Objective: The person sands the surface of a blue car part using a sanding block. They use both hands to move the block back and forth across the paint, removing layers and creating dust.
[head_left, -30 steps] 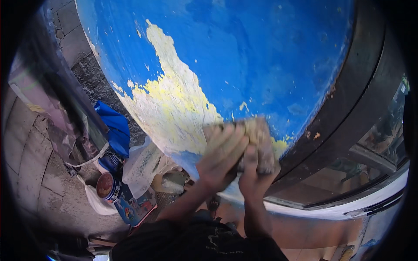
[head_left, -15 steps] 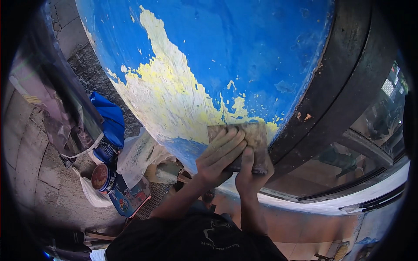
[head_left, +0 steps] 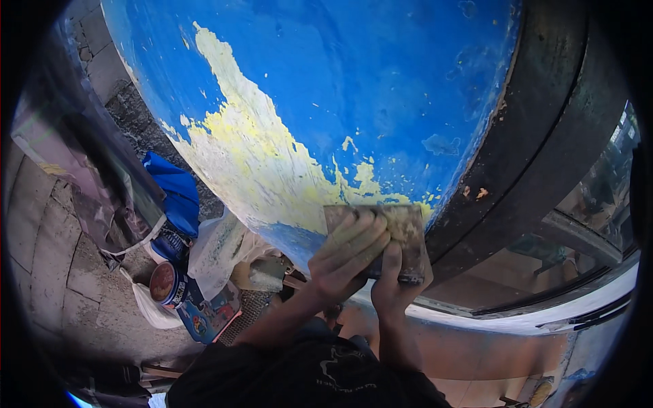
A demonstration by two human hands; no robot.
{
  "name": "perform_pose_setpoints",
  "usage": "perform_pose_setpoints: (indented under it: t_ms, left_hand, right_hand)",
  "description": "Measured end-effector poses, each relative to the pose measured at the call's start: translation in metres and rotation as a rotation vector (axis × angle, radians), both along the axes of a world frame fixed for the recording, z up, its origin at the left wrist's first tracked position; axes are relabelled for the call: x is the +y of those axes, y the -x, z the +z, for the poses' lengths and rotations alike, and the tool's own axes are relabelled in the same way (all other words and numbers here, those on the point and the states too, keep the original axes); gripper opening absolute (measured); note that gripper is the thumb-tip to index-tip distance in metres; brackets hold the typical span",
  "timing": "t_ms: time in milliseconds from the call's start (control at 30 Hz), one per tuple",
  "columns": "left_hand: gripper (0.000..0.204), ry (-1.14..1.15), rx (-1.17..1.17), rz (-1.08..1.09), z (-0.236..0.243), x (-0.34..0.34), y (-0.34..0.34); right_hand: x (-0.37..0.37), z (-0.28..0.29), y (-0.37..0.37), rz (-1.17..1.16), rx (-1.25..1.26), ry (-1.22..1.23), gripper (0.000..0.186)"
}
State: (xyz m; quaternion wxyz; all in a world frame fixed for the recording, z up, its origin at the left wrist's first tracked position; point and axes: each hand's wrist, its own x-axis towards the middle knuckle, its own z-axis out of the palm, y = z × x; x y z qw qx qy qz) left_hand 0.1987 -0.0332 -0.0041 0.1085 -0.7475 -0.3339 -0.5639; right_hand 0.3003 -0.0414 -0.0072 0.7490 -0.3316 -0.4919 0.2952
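A wide, rectangular scraper blade [head_left: 407, 228], brown-grey and smudged, lies against the lower part of a blue painted wall [head_left: 326, 75]. My left hand [head_left: 348, 255] presses its fingers, held together, across the blade's face. At the blade's lower right corner, my right hand [head_left: 401, 279] grips it with the thumb on top; its other fingers are mostly hidden behind. Above and left of the blade the blue paint is gone in a ragged patch [head_left: 255, 160], showing white and yellow. A dark strip along the blade's lower edge is partly covered by my hands.
To the right, a dark frame [head_left: 510, 163] borders the wall beside a glass pane [head_left: 524, 265]. At the lower left stand an open tub [head_left: 163, 282], a crumpled plastic sheet [head_left: 214, 248] and a blue cloth or bag [head_left: 175, 194]. A dark plastic-like sheet [head_left: 102, 163] hangs farther left.
The view has shifted a little, so the wall's patch sits farther left and lower. Both hands keep their hold on the scraper, which shows slightly lower in the picture.
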Motion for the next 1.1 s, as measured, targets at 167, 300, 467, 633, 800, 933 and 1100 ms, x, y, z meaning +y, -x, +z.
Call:
perform_pose_setpoints:
  t_ms: [167,300,467,633,800,933,1100]
  left_hand:
    - [0.031,-0.009,0.053,0.025,0.019,0.001,0.004]
    - [0.031,-0.002,0.020,-0.014,0.030,-0.003,0.003]
    - [0.031,0.019,0.102,0.017,0.012,-0.002,0.003]
    - [0.034,-0.004,0.001,0.045,0.026,-0.002,0.000]
    - [0.032,0.008,-0.111,0.025,0.004,-0.002,-0.004]
    - [0.026,-0.004,-0.135,0.173,0.012,-0.001,-0.004]
    - [0.024,-0.028,-0.272,0.169,0.019,0.003,-0.004]
  right_hand:
    - [-0.003,0.020,-0.001,0.082,0.032,0.056,0.022]
    - [-0.008,0.027,-0.002,0.097,0.037,0.062,0.023]
    - [-0.006,0.006,0.002,0.016,0.055,0.064,0.024]
    - [-0.001,0.037,-0.009,0.181,-0.002,0.046,0.024]
    - [-0.005,0.012,-0.007,0.074,-0.122,0.043,0.023]
    - [0.002,0.047,-0.008,0.275,-0.213,0.081,0.021]
    - [0.009,0.061,0.007,0.175,-0.180,0.068,0.019]
